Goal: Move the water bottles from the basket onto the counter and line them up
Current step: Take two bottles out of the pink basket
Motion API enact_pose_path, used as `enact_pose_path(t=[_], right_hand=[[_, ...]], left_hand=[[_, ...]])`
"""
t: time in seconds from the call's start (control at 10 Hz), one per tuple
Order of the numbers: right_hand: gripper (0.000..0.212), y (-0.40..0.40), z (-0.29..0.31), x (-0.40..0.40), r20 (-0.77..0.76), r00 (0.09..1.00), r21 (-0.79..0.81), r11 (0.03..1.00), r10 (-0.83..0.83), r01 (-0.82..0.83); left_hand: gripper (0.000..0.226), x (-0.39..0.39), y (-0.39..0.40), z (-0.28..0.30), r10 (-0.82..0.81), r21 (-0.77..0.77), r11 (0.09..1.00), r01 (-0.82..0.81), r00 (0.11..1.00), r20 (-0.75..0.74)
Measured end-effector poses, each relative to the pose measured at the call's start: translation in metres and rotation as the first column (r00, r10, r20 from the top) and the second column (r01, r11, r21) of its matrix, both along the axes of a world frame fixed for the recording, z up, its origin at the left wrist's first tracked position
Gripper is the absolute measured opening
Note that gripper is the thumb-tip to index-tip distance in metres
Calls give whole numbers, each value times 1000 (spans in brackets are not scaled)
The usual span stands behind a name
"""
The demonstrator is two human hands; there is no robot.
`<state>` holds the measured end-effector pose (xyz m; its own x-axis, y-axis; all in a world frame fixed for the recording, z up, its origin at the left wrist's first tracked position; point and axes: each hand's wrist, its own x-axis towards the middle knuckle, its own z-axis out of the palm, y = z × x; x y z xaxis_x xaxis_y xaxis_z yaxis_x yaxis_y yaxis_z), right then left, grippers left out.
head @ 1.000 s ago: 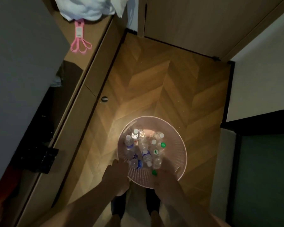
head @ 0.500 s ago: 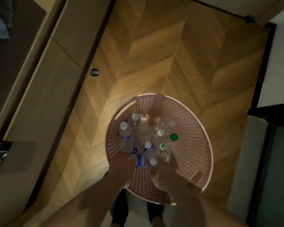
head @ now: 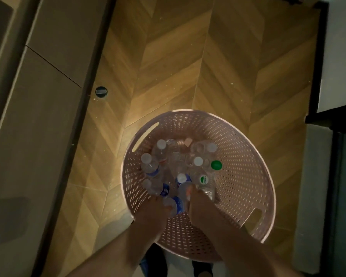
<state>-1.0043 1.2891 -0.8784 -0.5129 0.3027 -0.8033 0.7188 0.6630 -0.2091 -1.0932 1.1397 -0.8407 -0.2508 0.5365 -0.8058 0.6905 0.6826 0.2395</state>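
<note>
1. Both hands have gone deeper into the round pink plastic basket with holes since a moment ago.
2. The left hand and right hand touch the clear plastic water bottles; I cannot tell if the fingers grip.
3. All the bottles sit jumbled at the basket's near-left side.
4. Grabbing one may tip the others, because they lean together.

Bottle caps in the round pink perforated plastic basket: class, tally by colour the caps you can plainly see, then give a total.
White round plastic caps: 5
Green round plastic cap: 1
Total: 6
Any further caps at the near side are too blurred to count.
</note>
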Motion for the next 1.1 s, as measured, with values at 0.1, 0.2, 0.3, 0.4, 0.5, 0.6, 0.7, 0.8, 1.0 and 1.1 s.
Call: enact_pose_path(t=[0.1, 0.2, 0.3, 0.4, 0.5, 0.6, 0.7, 0.8, 1.0, 1.1], right_hand=[[27, -1, 11, -4, -63, 997, 25, 999, -33, 34], [24, 0, 42, -17, -181, 979, 45, 994, -93, 103], [34, 9, 96, -33, -215, 975, 97, 992, -59, 81], [21, 10, 152, -40, -190, 981, 80, 995, -49, 65], [19, 11, 202, -30, -223, 974, 52, 998, -28, 40], [33, 8, 273, -17, -156, 986, 93, 995, 55, -41], [30, 2, 365, -6, -169, 980, 85, 992, 102, -88], [21, 7, 453, -5, -203, 975, 69, 995, 91, -78], [16, 3, 588, -15, -296, 913, 117, 960, 279, -255], [22, -8, 630, -17, -378, 868, 81, 945, 322, -316]], left_hand=[[31, 13, 1, 16, 144, 163, 976, -148, 989, 31], [27, 18, 8, 48, 227, 269, 935, -230, 973, 43], [48, 19, 5, 75, 154, 230, 962, -146, 988, -18], [78, 8, -3, 110, 242, 208, 951, -231, 970, -29], [58, -2, -17, 173, 251, 153, 958, -241, 967, -44], [41, -8, -40, 239, 289, 124, 951, -284, 957, -26], [45, -13, -64, 309, 377, 155, 920, -361, 922, -88], [32, -13, -82, 390, 432, 278, 877, -392, 897, -96], [26, 6, -113, 519, 609, 482, 738, -472, 773, -176], [14, 28, -125, 571, 736, 512, 626, -588, 662, -140]])
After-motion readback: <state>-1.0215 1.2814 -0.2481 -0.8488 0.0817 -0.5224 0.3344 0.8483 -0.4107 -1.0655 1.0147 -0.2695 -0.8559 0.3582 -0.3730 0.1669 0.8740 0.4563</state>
